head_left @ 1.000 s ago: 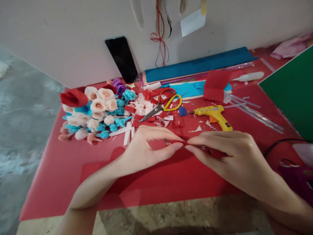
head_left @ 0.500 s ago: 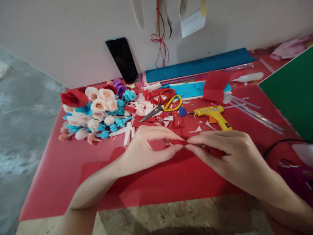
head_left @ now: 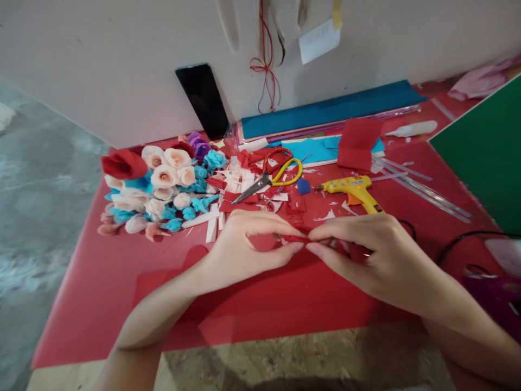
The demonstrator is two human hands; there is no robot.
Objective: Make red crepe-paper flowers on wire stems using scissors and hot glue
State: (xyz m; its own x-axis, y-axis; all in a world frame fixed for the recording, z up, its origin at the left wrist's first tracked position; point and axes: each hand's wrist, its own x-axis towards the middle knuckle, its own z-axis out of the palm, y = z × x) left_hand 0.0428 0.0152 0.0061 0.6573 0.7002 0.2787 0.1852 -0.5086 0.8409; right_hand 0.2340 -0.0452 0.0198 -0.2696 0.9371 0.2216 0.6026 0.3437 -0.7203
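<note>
Between my two hands is a small piece of red crepe paper [head_left: 296,238], pinched at the fingertips above the red table. My left hand [head_left: 252,244] grips its left side with thumb and forefinger. From the right, my right hand [head_left: 362,250] pinches the other side, its fingertips almost meeting those of the left. Most of the paper is hidden by the fingers. Beyond the hands lie scissors [head_left: 264,182] with red and yellow handles, and a yellow glue gun [head_left: 354,190]. A flat red paper piece [head_left: 163,282] rests under my left forearm.
Paper flowers [head_left: 163,184] in white, blue and red cluster at the left. Paper scraps [head_left: 234,179] surround the scissors. A phone [head_left: 205,100] leans on the wall. Blue paper [head_left: 334,108], glue sticks [head_left: 431,193] and a white bottle [head_left: 415,129] lie at the back; a green board [head_left: 484,146] stands right.
My right hand has shifted very slightly left and tilted, with the pinch kept on the red paper. The left hand looks nearly still.
</note>
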